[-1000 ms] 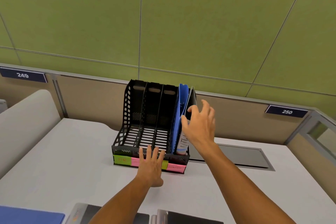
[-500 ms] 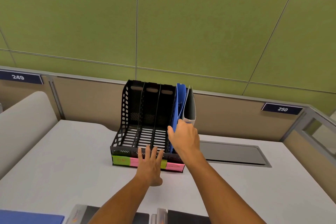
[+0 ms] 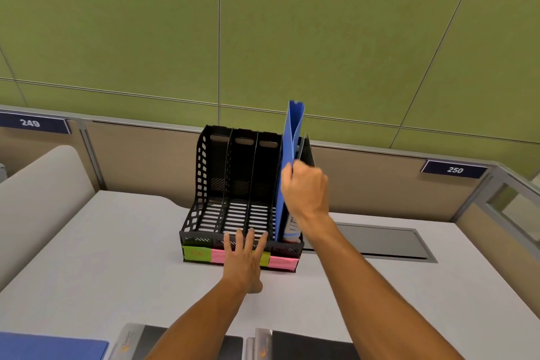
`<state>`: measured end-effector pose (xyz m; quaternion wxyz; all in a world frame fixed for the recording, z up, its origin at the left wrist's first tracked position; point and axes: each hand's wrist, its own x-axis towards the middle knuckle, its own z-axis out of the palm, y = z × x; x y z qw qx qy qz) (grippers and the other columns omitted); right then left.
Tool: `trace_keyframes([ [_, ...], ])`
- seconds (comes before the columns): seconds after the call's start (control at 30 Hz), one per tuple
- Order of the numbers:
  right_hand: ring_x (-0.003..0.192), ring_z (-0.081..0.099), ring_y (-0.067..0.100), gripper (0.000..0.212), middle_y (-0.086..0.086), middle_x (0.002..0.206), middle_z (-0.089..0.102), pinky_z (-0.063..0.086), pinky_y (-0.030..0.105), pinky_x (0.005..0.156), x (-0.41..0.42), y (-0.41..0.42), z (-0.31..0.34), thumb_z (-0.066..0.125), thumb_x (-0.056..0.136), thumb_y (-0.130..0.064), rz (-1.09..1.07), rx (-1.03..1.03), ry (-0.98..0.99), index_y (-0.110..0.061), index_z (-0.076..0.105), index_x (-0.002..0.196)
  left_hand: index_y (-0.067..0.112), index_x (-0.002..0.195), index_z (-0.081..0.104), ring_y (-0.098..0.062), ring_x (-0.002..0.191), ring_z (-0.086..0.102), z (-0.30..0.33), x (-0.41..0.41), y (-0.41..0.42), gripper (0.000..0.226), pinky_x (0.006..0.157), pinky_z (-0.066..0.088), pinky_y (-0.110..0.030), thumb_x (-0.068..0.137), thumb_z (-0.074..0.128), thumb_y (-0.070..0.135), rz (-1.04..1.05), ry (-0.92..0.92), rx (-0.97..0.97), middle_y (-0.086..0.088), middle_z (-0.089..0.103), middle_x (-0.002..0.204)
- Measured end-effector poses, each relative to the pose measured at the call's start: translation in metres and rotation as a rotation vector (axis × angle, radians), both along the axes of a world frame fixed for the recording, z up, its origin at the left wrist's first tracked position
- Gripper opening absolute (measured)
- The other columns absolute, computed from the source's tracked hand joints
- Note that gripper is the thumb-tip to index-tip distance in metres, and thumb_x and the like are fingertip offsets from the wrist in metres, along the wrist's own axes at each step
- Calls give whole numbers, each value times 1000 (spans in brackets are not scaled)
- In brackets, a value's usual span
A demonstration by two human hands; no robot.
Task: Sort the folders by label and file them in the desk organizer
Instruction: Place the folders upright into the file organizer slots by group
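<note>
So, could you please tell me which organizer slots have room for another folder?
The three left slots of the black desk organizer stand bare. The rightmost is crowded: the right hand grips the blue folder there, beside a grey folder.

Head view, person's own body only. Two forearms in frame, both bare from the lower edge up to the wrist; no sleeve edge visible. Left hand: bare, four fingers and thumb visible, back of hand toward camera. Right hand: bare, back of hand and knuckles visible. Fingernails too small to make out.
</note>
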<state>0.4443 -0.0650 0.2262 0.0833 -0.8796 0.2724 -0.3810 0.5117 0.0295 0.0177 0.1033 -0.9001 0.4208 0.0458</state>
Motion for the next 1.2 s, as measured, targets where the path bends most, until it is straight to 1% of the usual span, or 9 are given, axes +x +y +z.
trace_keyframes([
  [0.07,46,52,34,34,17,58,62,36,35,48,-13,0,39,55,99,-17,-8,-76,-168,-5,57,67,26,155,-24,-47,152,-6,2,-2,-1,116,116,-5,-72,82,63,46,9,-6,-3,-17,-8,168],
  [0.3,57,28,27,45,3,54,35,16,38,54,-108,-29,107,52,101,-34,-82,45,-560,-11,36,66,27,155,-23,-45,153,-2,3,-1,2,113,117,-4,-71,83,61,44,-1,-1,-22,-16,-5,168],
  [0.4,53,28,11,44,-4,58,33,24,31,49,-158,-45,90,48,102,-39,-26,241,-718,-14,34,69,23,159,-14,-45,153,-3,8,-2,2,108,118,-4,-70,85,61,45,-2,12,10,-16,-3,168],
  [0.5,55,49,-1,21,-17,66,59,43,17,50,-193,-60,58,49,104,-37,64,473,-759,-25,57,88,21,160,-6,-45,153,-6,9,-1,3,100,118,-5,-70,89,59,46,-32,18,41,-17,-2,168],
  [0.6,74,69,-4,15,-23,87,74,51,10,60,-208,-66,7,52,104,-23,191,746,-416,-30,62,113,25,160,-10,-43,154,-7,7,0,3,104,118,-5,-70,88,58,58,-27,46,12,-15,-5,168],
  [0.77,85,70,6,22,-13,93,75,56,30,81,-208,-41,-105,53,101,-32,184,831,278,-47,61,115,28,158,-16,-44,153,-1,4,2,-1,117,116,-4,-71,79,68,46,-2,50,-12,-14,-2,168],
  [0.97,107,62,9,30,-15,115,64,53,37,93,-204,-33,-170,51,102,-37,-36,748,390,-43,56,130,29,157,-18,-42,154,-3,7,4,1,116,117,-5,-70,80,67,44,-2,93,3,-12,-4,169],
  [1.07,141,39,19,55,-2,159,35,35,40,115,-215,-25,-182,49,103,-36,-28,700,659,-30,31,154,28,158,-17,-41,154,-3,12,2,4,114,118,-5,-69,82,67,44,-15,114,19,-11,-4,168],
  [1.2,150,15,22,81,-6,166,7,27,44,118,-252,32,-198,40,89,-74,18,601,893,-31,26,156,29,158,-17,-41,154,-4,15,3,4,114,118,-5,-68,82,67,43,-20,120,19,-12,-3,168],
])
